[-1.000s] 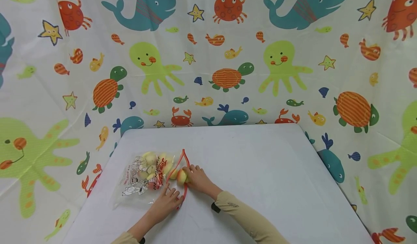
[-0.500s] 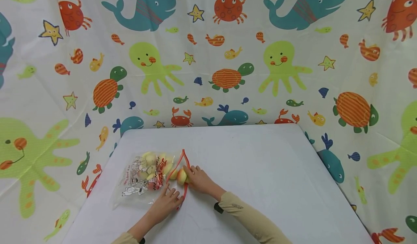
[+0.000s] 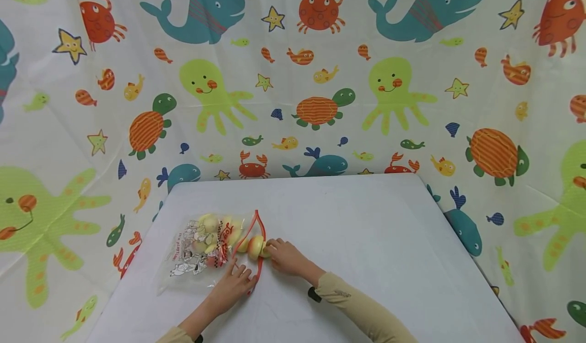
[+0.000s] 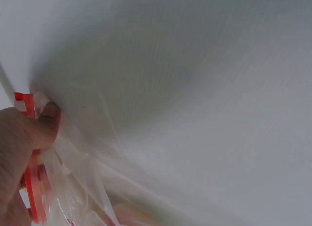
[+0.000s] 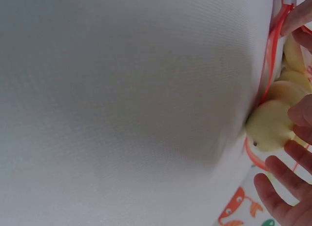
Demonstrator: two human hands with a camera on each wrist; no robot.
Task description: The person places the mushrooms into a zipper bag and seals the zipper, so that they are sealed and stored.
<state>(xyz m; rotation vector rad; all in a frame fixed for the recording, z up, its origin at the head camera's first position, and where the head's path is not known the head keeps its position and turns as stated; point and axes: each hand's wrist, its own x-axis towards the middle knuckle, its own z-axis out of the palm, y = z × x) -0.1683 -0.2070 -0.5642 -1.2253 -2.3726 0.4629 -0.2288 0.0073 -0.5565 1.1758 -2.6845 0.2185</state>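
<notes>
A clear plastic bag (image 3: 180, 277) with printed cartoon figures lies at the table's left, holding several yellow fruit-like pieces (image 3: 210, 224). Its red-edged mouth (image 3: 260, 221) spreads open toward the right. My left hand (image 3: 232, 286) holds the near side of that mouth; in the left wrist view the thumb (image 4: 46, 121) pinches the film beside the red strip (image 4: 30, 182). At the opening sits a yellow fruit with a red blush (image 3: 255, 246). Just right of it, my right hand (image 3: 288, 258) pinches a round yellow fruit (image 5: 270, 126) between thumb and finger, the other fingers spread.
The bag rests on a white-covered table (image 3: 357, 231), whose surface extends far to the right. Behind and around it hangs a curtain (image 3: 284, 93) printed with sea animals.
My right hand has shifted slightly right and toward me, away from the bag's mouth. More of the yellow fruit at its fingertips now shows. My left hand stays in place.
</notes>
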